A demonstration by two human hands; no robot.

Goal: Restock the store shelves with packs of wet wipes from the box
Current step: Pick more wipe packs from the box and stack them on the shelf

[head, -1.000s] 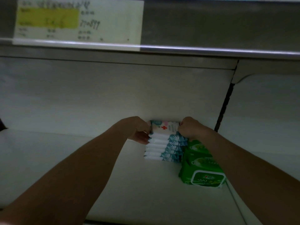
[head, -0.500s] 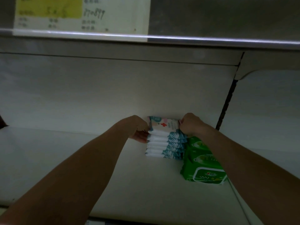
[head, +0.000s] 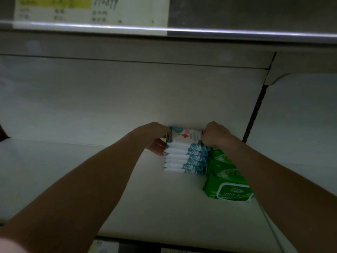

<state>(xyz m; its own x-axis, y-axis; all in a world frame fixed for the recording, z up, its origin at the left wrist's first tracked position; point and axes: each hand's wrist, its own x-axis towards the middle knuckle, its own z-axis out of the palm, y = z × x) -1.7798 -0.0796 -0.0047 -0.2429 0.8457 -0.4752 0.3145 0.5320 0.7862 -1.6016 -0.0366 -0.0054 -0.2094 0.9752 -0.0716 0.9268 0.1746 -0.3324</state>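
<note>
Gripping top pack point(head: 185, 136), fingers point(head: 158, 146) seemingly at ends

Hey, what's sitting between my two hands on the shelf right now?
In the head view, the top wet wipes pack of the white-and-teal stack lies between the left hand and the right hand, each holding one end.

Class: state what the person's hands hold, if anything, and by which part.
The left hand and right hand hold the top white-and-teal soft wet wipes pack by its two short ends.
</note>
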